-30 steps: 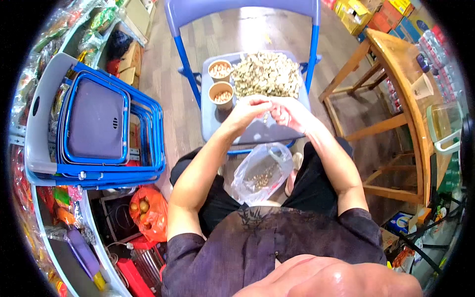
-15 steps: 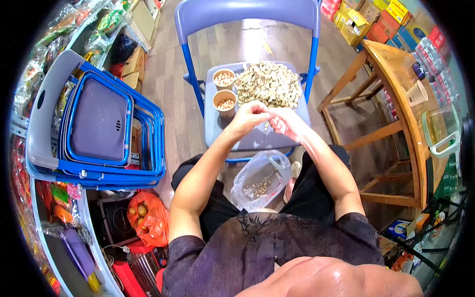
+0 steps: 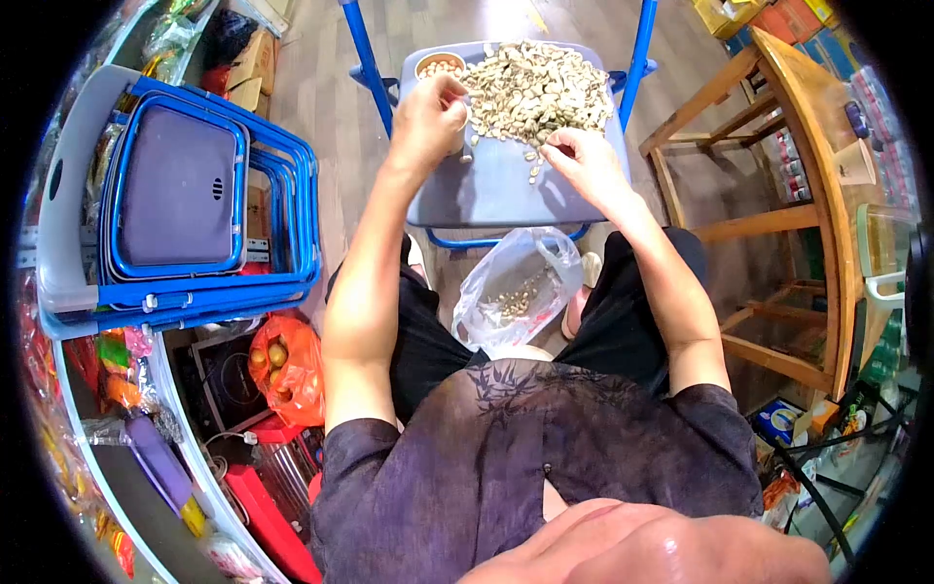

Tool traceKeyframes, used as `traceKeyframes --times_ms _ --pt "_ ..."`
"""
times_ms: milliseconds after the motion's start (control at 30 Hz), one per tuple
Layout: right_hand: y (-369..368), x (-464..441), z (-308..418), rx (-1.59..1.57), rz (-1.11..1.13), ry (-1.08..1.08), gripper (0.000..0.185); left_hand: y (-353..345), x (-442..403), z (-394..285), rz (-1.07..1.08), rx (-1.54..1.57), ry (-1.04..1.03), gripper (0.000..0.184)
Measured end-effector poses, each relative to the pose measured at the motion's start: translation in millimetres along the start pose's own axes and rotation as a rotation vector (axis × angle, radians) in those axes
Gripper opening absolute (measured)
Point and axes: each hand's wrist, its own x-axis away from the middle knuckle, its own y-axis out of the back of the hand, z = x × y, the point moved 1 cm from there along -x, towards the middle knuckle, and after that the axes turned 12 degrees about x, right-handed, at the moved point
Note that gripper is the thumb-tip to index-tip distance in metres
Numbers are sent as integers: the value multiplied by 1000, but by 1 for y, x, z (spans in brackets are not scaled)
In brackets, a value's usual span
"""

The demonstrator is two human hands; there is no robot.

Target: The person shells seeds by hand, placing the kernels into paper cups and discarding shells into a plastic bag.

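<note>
A pile of pale shelled pieces, like seeds or pods (image 3: 540,88), lies on the grey seat of a blue chair (image 3: 506,200). At the seat's back left stands a paper cup (image 3: 441,65) with small light kernels in it. My left hand (image 3: 428,122) is over the nearer cup, which it mostly hides; its fingers are bent together, and what they hold is too small to name. My right hand (image 3: 584,161) touches the pile's front edge, thumb and forefinger pinched on something I cannot make out. A few loose pieces lie beside it.
A clear plastic bag (image 3: 516,292) with bits inside hangs or stands between my legs. Folded blue chairs (image 3: 180,185) lean at the left, above an orange bag (image 3: 287,370) of round items. A wooden table (image 3: 812,127) stands at the right, bearing a paper cup (image 3: 856,164).
My hands, together before, have parted: the left moved to the cups, the right to the pile's edge. The chair and pile sit higher in view.
</note>
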Motion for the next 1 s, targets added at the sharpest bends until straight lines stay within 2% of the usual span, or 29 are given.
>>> traceKeyframes --times_ms 33,67,133,200,267,333,367,433,467,533,633,667,733,800,867,900,933,967,1000 --pt "-5 1 -6 6 -27 24 25 8 -1 0 18 37 96 17" --pt "-8 1 -11 0 -20 20 25 13 0 0 31 -54 85 17" --pt "-8 1 -16 66 -147 148 27 16 1 2 3 -111 24 17" --pt "-6 1 -19 60 -133 142 28 16 5 -5 -27 -113 -1 15" --pt "-1 0 -21 -105 -102 48 28 13 11 -18 -57 -117 -33 14" --pt "8 -1 -20 -138 -79 5 28 2 26 -30 102 38 29 11" --pt "9 -1 -22 -144 -80 -8 27 -5 38 -33 175 -95 -45 12" --pt "9 -3 -29 -153 -81 -31 27 -21 61 -31 351 -400 -52 15" --pt "9 -5 -33 -58 -92 -23 28 -29 69 -25 451 -556 -46 17" --pt "13 -2 -37 36 -102 -16 28 -42 80 -15 502 -621 -14 17" --pt "21 0 -41 368 107 -210 31 -49 85 -2 550 -705 15 16" --pt "20 -1 -45 368 107 -212 31 -51 85 1 554 -720 10 16" --pt "13 -3 -54 518 350 -219 32 -54 83 1 536 -709 20 15" --pt "6 -1 -53 525 371 -175 32 -59 79 4 518 -700 28 14" --pt "0 0 -43 186 307 9 33 -69 76 12 506 -529 -21 17" --pt "-4 1 -40 -91 182 34 32 -75 77 13 506 -530 -20 17" --pt "-6 1 -39 -91 181 35 32 -83 78 11 415 -358 -192 19" --pt "-6 0 -39 -252 151 13 30 -89 79 9 320 -184 -360 22" --pt "-7 -2 -39 -412 120 -9 30 -91 79 3 320 -185 -360 22"
